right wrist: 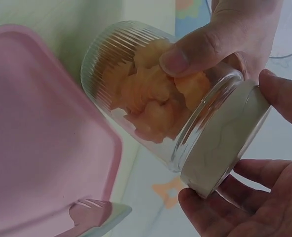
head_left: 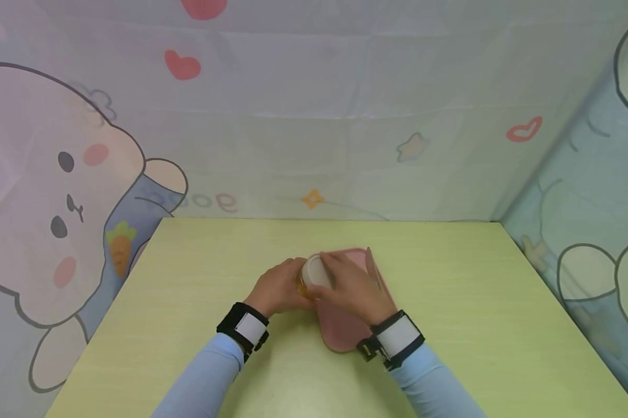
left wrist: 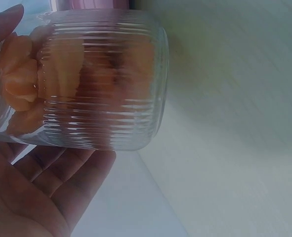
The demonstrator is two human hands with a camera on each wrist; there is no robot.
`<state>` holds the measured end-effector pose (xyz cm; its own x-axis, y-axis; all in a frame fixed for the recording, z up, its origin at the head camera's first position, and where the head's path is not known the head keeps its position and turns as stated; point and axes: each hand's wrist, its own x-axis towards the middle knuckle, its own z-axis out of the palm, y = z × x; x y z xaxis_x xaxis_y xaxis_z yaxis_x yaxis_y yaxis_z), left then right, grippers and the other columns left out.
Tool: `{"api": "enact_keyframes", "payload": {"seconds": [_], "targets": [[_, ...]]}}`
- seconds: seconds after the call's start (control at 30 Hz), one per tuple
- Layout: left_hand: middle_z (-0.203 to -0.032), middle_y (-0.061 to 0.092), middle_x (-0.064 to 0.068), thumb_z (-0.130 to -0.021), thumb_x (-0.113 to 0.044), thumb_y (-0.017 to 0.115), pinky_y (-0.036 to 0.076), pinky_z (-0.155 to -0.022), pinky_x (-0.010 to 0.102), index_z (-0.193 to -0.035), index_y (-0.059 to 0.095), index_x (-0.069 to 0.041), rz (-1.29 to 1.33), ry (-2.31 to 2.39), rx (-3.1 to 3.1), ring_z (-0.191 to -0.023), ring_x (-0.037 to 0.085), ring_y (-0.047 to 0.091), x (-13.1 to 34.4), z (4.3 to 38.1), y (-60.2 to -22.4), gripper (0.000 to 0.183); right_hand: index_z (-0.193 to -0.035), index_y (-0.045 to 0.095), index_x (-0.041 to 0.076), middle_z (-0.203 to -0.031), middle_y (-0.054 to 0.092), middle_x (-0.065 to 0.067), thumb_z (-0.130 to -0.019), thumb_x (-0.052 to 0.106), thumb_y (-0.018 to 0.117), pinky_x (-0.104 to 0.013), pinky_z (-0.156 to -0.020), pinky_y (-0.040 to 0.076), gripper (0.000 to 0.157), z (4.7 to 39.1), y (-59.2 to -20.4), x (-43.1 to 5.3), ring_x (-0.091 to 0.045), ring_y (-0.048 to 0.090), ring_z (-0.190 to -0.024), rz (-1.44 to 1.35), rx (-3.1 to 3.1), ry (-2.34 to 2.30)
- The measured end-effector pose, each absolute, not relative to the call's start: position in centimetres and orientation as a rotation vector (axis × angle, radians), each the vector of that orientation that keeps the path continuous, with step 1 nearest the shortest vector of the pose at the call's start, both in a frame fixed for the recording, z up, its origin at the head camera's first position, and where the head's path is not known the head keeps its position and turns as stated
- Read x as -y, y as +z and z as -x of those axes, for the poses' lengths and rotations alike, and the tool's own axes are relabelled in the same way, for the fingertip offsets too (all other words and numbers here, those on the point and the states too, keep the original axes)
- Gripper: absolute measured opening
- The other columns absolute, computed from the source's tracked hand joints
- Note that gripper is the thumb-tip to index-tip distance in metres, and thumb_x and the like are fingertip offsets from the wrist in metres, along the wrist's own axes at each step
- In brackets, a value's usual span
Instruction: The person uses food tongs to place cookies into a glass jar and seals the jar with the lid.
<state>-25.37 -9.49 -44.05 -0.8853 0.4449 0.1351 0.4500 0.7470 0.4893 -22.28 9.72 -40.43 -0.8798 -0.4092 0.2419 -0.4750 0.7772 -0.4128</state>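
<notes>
My left hand (head_left: pixel 282 287) grips a clear ribbed glass jar (left wrist: pixel 106 74), its thumb across the side in the right wrist view. Orange pieces that look like peeled citrus segments (right wrist: pixel 150 94) fill part of the jar. A white lid (right wrist: pixel 222 140) sits on the jar's mouth, and the fingers and thumb of my right hand (head_left: pixel 353 287) hold it round its edge. The jar is tilted, close to the left side of a pink tray (head_left: pixel 340 331). In the head view the hands cover most of the jar.
Along the tray's right side lies a slim, shiny utensil (head_left: pixel 371 267), partly behind the right hand. The pale yellow table (head_left: pixel 476 302) extends to both sides. A cartoon-printed cloth (head_left: pixel 303 128) hangs behind the table's far edge.
</notes>
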Motion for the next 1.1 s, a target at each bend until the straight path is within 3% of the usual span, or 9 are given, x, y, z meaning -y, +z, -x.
{"api": "enact_keyframes", "payload": {"seconds": [0.07, 0.13, 0.2, 0.27, 0.4, 0.67, 0.9, 1.1], "targets": [[-0.118, 0.061, 0.003, -0.065, -0.042, 0.087, 0.049, -0.084, 0.039, -0.134, 0.054, -0.015, 0.755, -0.817, 2.924, -0.102, 0.019, 0.058, 9.5, 25.4, -44.1, 0.081, -0.141, 0.050, 0.004, -0.135, 0.057, -0.011, -0.088, 0.049, 0.068, -0.060, -0.112, -0.003, 0.073, 22.3, -40.4, -9.6, -0.024, 0.054, -0.123, -0.704, 2.825, 0.742], [-0.117, 0.061, 0.002, -0.065, -0.042, 0.087, 0.049, -0.083, 0.039, -0.134, 0.054, -0.015, 0.758, -0.813, 2.923, -0.102, 0.018, 0.058, 9.5, 25.4, -44.0, 0.081, -0.140, 0.050, 0.003, -0.133, 0.058, -0.011, -0.088, 0.046, 0.068, -0.053, -0.113, 0.018, 0.070, 22.3, -40.5, -9.4, -0.023, 0.056, -0.118, -0.695, 2.817, 0.787], [-0.117, 0.061, 0.002, -0.065, -0.042, 0.087, 0.049, -0.083, 0.038, -0.134, 0.054, -0.016, 0.760, -0.808, 2.924, -0.102, 0.018, 0.058, 9.5, 25.4, -44.0, 0.081, -0.138, 0.053, 0.003, -0.129, 0.060, -0.010, -0.088, 0.043, 0.069, -0.044, -0.102, 0.039, 0.066, 22.3, -40.5, -9.2, -0.020, 0.058, -0.111, -0.672, 2.807, 0.835], [-0.118, 0.061, 0.001, -0.065, -0.043, 0.087, 0.049, -0.084, 0.038, -0.134, 0.054, -0.016, 0.761, -0.801, 2.926, -0.103, 0.018, 0.058, 9.5, 25.4, -44.0, 0.081, -0.133, 0.056, 0.004, -0.123, 0.062, -0.007, -0.088, 0.042, 0.070, -0.037, -0.084, 0.050, 0.061, 22.2, -40.6, -8.9, -0.018, 0.059, -0.103, -0.633, 2.800, 0.872], [-0.120, 0.061, 0.001, -0.066, -0.043, 0.087, 0.049, -0.085, 0.038, -0.134, 0.054, -0.016, 0.760, -0.796, 2.935, -0.106, 0.018, 0.058, 9.4, 25.4, -44.0, 0.080, -0.124, 0.062, 0.007, -0.109, 0.065, -0.004, -0.088, 0.048, 0.068, -0.033, -0.076, 0.050, 0.055, 22.0, -40.8, -8.4, -0.016, 0.058, -0.092, -0.526, 2.789, 0.858], [-0.119, 0.061, -0.002, -0.065, -0.048, 0.086, 0.049, -0.084, 0.037, -0.133, 0.056, -0.018, 0.760, -0.783, 2.934, -0.103, 0.016, 0.058, 9.4, 25.5, -44.1, 0.080, -0.107, 0.064, 0.003, -0.088, 0.059, -0.003, -0.088, 0.060, 0.061, -0.030, -0.064, 0.046, 0.060, 21.4, -41.0, -7.6, -0.016, 0.054, -0.075, -0.326, 2.783, 0.858], [-0.118, 0.062, -0.002, -0.065, -0.048, 0.086, 0.049, -0.083, 0.037, -0.133, 0.056, -0.019, 0.764, -0.795, 2.930, -0.101, 0.016, 0.058, 9.3, 25.5, -44.2, 0.080, -0.111, 0.063, 0.002, -0.093, 0.059, -0.005, -0.089, 0.064, 0.057, -0.030, -0.063, 0.047, 0.067, 21.3, -41.0, -7.6, -0.017, 0.055, -0.078, -0.289, 2.799, 0.892], [-0.121, 0.061, -0.001, -0.066, -0.044, 0.087, 0.049, -0.086, 0.039, -0.134, 0.056, -0.018, 0.769, -0.808, 2.928, -0.107, 0.017, 0.057, 9.3, 25.6, -44.3, 0.079, -0.121, 0.062, 0.007, -0.112, 0.061, -0.004, -0.088, 0.054, 0.065, -0.033, -0.078, 0.049, 0.057, 22.0, -41.1, -8.2, -0.017, 0.055, -0.097, -0.487, 2.786, 0.920]]}}
